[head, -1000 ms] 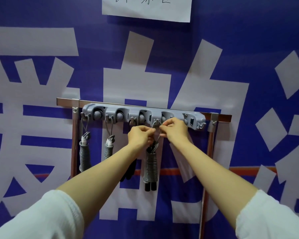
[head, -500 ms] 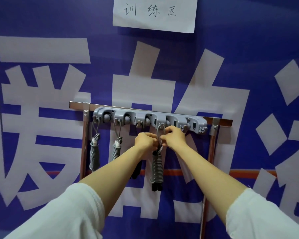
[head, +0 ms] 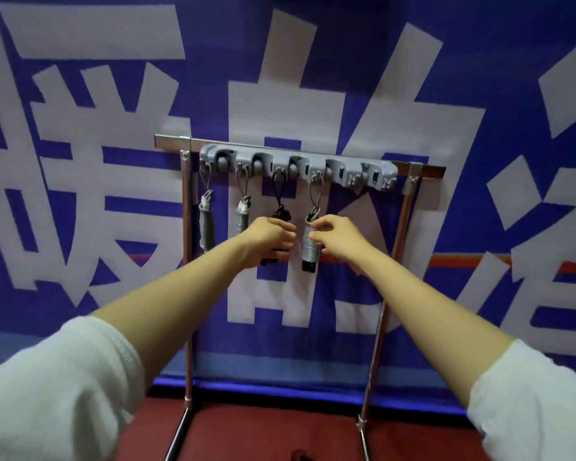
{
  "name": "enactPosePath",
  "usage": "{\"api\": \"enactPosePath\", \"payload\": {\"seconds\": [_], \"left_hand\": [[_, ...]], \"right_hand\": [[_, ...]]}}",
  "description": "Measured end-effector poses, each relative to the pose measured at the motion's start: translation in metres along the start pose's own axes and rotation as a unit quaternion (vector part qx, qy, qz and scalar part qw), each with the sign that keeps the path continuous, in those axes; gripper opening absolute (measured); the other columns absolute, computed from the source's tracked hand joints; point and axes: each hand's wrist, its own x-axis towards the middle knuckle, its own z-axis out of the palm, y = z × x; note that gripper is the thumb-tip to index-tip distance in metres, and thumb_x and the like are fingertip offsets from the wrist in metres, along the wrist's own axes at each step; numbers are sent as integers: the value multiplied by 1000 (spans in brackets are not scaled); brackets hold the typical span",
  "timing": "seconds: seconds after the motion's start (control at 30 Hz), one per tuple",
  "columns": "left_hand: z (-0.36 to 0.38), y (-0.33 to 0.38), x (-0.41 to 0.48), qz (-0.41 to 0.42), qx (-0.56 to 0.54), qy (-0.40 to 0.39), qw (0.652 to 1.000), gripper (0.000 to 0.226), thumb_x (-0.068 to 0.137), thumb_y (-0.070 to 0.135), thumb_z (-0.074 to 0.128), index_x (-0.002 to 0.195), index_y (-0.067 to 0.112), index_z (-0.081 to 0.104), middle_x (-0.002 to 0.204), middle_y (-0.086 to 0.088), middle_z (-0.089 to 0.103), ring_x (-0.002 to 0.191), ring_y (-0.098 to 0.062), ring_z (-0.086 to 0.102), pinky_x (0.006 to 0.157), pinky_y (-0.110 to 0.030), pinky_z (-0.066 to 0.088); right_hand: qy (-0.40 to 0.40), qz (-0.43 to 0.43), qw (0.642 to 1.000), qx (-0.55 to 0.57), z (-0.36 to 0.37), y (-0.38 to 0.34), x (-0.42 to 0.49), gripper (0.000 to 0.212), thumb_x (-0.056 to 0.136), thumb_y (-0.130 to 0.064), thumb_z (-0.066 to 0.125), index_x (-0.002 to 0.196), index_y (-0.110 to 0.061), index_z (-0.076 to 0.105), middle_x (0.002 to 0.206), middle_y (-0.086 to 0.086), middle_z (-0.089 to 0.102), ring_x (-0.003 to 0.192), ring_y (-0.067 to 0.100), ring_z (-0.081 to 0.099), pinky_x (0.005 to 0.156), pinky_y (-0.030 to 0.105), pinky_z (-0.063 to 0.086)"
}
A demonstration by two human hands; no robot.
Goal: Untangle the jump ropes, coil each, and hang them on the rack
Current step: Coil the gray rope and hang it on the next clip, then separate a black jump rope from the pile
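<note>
Rack [head: 296, 163] sits centre frame: grey plastic hook bar fixed across a metal stand [head: 401, 221], whose legs run down to the red floor [head: 273, 427] at bottom centre. Four coiled ropes hang off the bar's hooks by short loops, side by side, none touching its neighbour. From left of frame: first grey rope [head: 206, 224], second grey rope [head: 242, 217], black rope [head: 280, 212], then the fourth rope [head: 310, 247], grey coils with black handle ends poking out below. Fourth rope's loop is on its hook and the bundle hangs straight down. Right hand [head: 340, 237] is on that rope's right side, forefinger and thumb curled and pinching the upper coils, other fingers bent behind. Left hand [head: 270, 239] is in front of the lower half of the black rope, fingers curled in, tips just left of the fourth rope with a small gap. Can't tell if the left hand actually grips the black rope or just covers it; its palm side is hidden. Second grey rope's lower part is hidden behind the left wrist. Both forearms are bare, with white sleeves [head: 57, 387] in the lower corners. Behind everything is a blue banner [head: 512, 44] with big white characters, filling the frame.
</note>
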Motion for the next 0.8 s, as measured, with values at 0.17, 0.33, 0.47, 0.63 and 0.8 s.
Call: {"api": "enactPosePath", "payload": {"seconds": [0.17, 0.33, 0.47, 0.63, 0.8], "left_hand": [[-7, -92, -27, -81, 40, -8, 996, 18, 95, 2, 54, 110, 9, 61, 88, -5, 62, 76, -14, 59, 71, -28, 52], [8, -239, -49, -213, 45, 5, 976, 15, 93, 4, 57, 88, 18, 57, 79, -1, 57, 70, -11, 52, 68, -26, 44], [18, -351, -64, -314, 7, 24, 949, 15, 94, 2, 56, 100, 14, 54, 79, -1, 56, 68, -12, 50, 66, -26, 43], [24, -457, -72, -385, -41, 77, 919, 25, 94, -3, 51, 79, 16, 52, 75, -2, 53, 66, -12, 50, 61, -25, 45], [29, -549, -85, -449, 35, 17, 893, 21, 94, 0, 55, 78, 14, 56, 78, -7, 54, 69, -19, 51, 57, -24, 41]], "right_hand": [[-102, 63, 993, 11, 56, 58, -58, 24, 89, -17, 68, 112, -15, 64, 109, 6, 65, 101, 23, 62, 84, 37, 53], [-123, 154, 979, 48, 144, 161, -105, 25, 89, -7, 64, 114, -3, 63, 92, 8, 61, 88, 19, 58, 64, 22, 42], [-163, 230, 958, 49, 211, 250, -143, 24, 90, -4, 62, 114, -2, 63, 77, 5, 60, 69, 16, 53, 59, 22, 40], [-171, 304, 936, 44, 265, 346, -180, 20, 90, -6, 62, 109, -3, 66, 90, 7, 62, 80, 17, 57, 62, 19, 42], [-250, 345, 904, -25, 312, 437, -216, 18, 90, -7, 62, 108, -7, 65, 91, 0, 62, 91, 18, 58, 73, 23, 43]]}}
